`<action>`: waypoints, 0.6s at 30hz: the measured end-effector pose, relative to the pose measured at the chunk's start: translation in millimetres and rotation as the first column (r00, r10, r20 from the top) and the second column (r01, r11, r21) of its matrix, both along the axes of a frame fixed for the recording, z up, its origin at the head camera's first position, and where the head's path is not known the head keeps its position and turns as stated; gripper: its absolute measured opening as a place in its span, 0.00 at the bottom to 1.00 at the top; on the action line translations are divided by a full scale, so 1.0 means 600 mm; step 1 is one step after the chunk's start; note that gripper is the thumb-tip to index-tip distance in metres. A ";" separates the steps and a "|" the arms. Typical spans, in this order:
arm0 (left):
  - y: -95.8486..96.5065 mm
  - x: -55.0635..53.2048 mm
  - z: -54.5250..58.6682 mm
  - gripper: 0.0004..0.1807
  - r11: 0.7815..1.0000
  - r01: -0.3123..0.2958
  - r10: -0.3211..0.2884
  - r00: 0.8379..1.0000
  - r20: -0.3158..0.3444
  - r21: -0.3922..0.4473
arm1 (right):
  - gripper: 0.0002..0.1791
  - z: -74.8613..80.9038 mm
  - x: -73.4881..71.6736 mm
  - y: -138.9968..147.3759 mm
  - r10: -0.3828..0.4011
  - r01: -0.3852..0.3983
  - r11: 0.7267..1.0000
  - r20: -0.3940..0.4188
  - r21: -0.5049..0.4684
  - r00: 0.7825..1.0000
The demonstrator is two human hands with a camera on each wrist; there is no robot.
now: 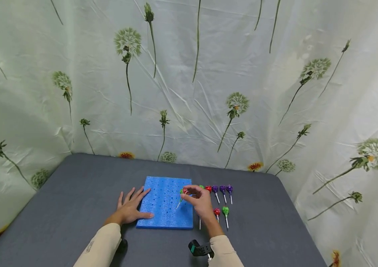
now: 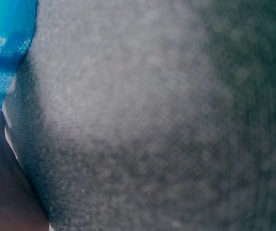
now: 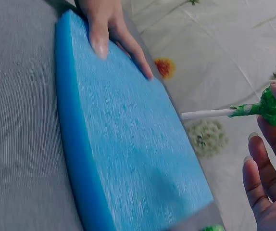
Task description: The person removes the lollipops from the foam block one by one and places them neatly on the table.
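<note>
A blue foam board (image 1: 165,220) dotted with small holes lies flat on the table. My left hand (image 1: 130,208) rests along its left edge, fingers spread and straight, thumb over the top face. Above the board's right part, my right hand (image 1: 201,203) pinches a lollipop (image 3: 246,110) by its wrapped head between thumb and fingers. Its wrapper is green with some red, and the white stick points down and to the left in the head view, its tip over the holes. The left wrist view catches only a corner of the board and part of the hand.
Right of the board lie several more lollipops in two rows: purple ones (image 1: 222,189) and a red one (image 1: 208,188) farther back, a red one (image 1: 217,211) and a green one (image 1: 225,210) nearer. My right hand hides some. Dark grey cloth (image 1: 89,193) covers the table; a flowered curtain hangs behind.
</note>
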State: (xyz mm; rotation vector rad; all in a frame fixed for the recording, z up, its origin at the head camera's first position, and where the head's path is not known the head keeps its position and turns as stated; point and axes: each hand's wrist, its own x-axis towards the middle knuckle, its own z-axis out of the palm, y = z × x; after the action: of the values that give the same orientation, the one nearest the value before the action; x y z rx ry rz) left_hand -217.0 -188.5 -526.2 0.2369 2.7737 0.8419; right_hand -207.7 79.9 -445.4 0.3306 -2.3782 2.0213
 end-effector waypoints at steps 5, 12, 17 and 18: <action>0.001 0.003 0.002 0.57 1.000 0.002 -0.002 1.000 0.002 0.006 | 0.14 -0.005 0.004 0.035 -0.068 0.068 0.998 -0.011 -0.002 0.998; -0.001 0.001 -0.006 0.57 1.000 0.002 -0.002 1.000 0.015 0.003 | 0.14 -0.040 -0.009 0.082 -0.135 0.135 0.991 -0.035 -0.026 0.990; -0.002 -0.002 -0.007 0.57 1.000 -0.003 0.003 1.000 0.009 0.013 | 0.15 -0.066 -0.020 0.109 -0.171 0.171 0.985 -0.004 -0.025 0.985; -0.002 -0.002 -0.007 0.57 1.000 -0.004 0.004 1.000 0.008 0.011 | 0.15 -0.061 -0.017 0.112 -0.180 0.180 0.983 0.003 -0.019 0.984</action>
State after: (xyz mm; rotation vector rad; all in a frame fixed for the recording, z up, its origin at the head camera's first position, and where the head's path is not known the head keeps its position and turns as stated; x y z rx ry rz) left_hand -218.3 -189.9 -530.5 0.2300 2.7639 0.8578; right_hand -217.7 147.1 -482.2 0.1091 -2.2940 1.9625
